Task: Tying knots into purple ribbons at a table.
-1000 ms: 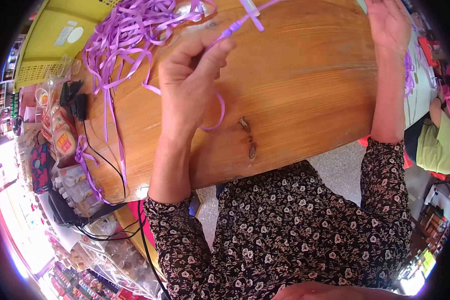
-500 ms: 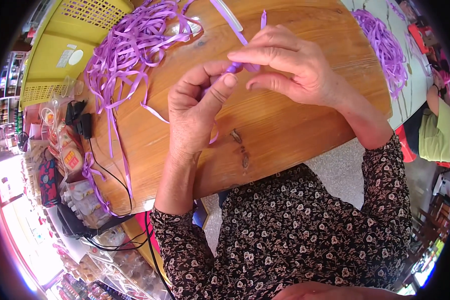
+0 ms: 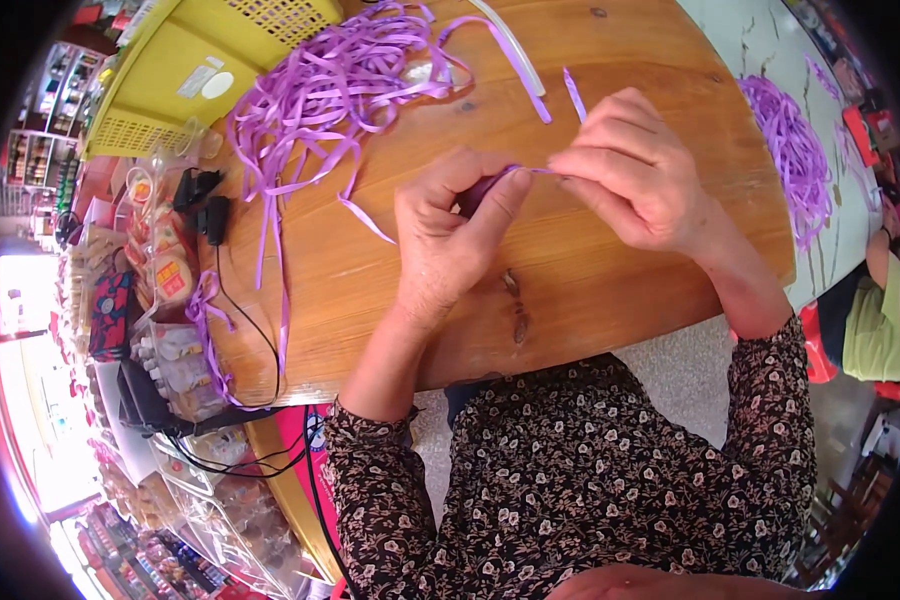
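A thin purple ribbon stretches taut between my two hands above the wooden table. My left hand pinches one part of it between thumb and forefinger, with some purple tucked inside the curled fingers. A short way to the right, my right hand grips the other part with its fingertips; a ribbon end pokes up beyond its knuckles. Farther off, a whitish strip lies on the table beside another ribbon's cut end. Whether there is a knot in my left fingers is hidden.
A tangled heap of purple ribbon spreads at the far left beside a yellow plastic basket. Black adapters and a cable lie along the left edge. Another purple bundle rests on a white marbled surface at right, near a person.
My right hand has closed from spread fingers into a pinch and drawn away rightward, pulling the ribbon tight. My left hand keeps its grip. The whole view has shifted somewhat.
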The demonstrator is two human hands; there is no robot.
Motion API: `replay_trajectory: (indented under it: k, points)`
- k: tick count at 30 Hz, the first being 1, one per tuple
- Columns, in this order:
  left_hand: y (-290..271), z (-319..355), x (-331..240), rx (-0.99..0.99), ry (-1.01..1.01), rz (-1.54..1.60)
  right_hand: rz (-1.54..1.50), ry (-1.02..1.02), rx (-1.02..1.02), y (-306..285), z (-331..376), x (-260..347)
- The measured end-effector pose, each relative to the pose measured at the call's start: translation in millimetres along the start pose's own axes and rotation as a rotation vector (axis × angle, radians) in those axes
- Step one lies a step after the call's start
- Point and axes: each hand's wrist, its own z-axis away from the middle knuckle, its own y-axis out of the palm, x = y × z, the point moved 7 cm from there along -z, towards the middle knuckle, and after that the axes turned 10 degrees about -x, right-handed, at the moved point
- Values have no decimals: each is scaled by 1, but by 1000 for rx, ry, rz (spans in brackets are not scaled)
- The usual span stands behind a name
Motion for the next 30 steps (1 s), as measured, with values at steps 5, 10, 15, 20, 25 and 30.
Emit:
replay_trajectory:
  k: [5, 10, 15, 20, 25, 30]
  points:
    - [-62, -4, -17, -186, 173, -63, 46, 144, -50, -38, -2, -19]
    - [-149, 15, -30, -360, 173, -196, -22, 456, -181, -94, 29, -51]
    - [-214, 38, -27, -500, 211, -335, 7, 743, -395, -149, 84, -100]
    - [-252, 59, -18, -618, 188, -432, -74, 874, -691, -187, 124, -132]
    - [-261, 71, -3, -701, 68, -204, -298, 934, -803, -215, 160, -163]
    - [-252, 67, 28, -457, -96, 660, -653, 991, -840, -194, 153, -160]
